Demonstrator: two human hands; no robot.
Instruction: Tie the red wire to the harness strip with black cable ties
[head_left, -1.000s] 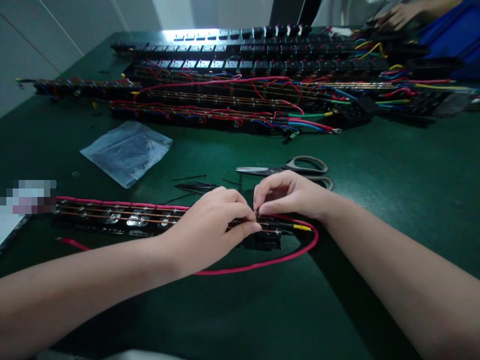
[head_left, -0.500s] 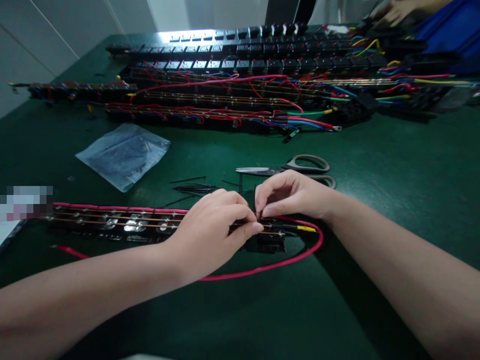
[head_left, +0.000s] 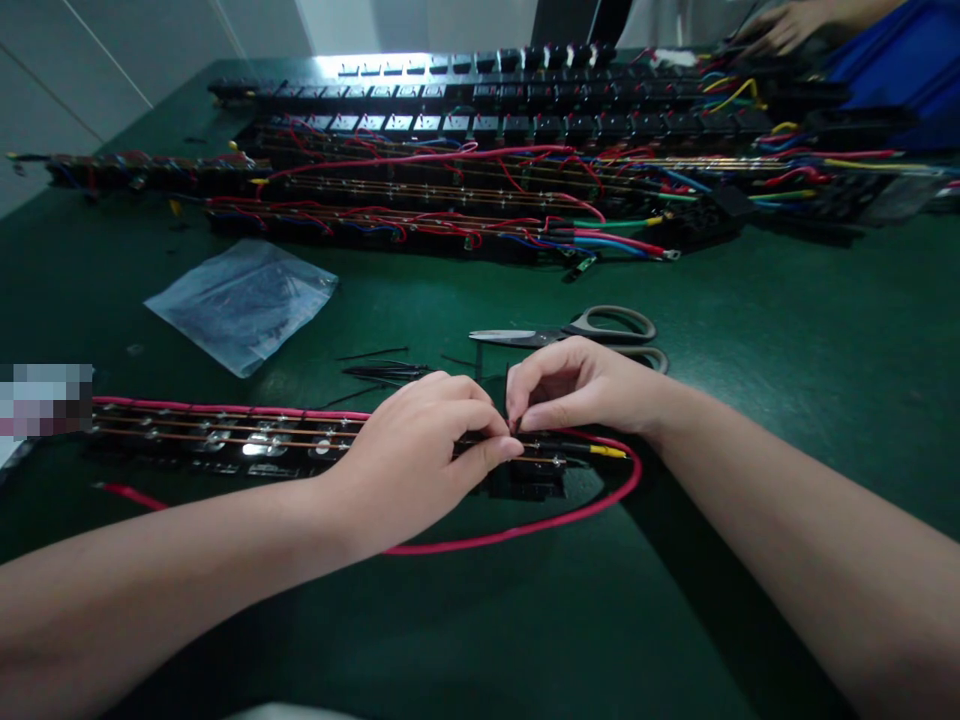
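Observation:
A long black socket strip (head_left: 225,445) with copper bars lies across the green table (head_left: 787,350) in front of me. A red wire (head_left: 525,525) loops round its right end. My left hand (head_left: 420,455) rests on the strip, with fingers pinched at a spot near the right end. My right hand (head_left: 577,390) meets it there, thumb and forefinger pinched on a thin black cable tie (head_left: 508,392) that sticks up. A yellow-sleeved wire end (head_left: 607,452) lies just right of my fingers.
Scissors (head_left: 577,330) lie just beyond my right hand. Loose black cable ties (head_left: 386,372) and a clear plastic bag (head_left: 240,300) of them sit to the left. Several wired strips (head_left: 465,190) fill the far side. Another person's hand (head_left: 780,25) shows at top right.
Both hands stay pinched at the same spot on the strip. Only the view shifts slightly.

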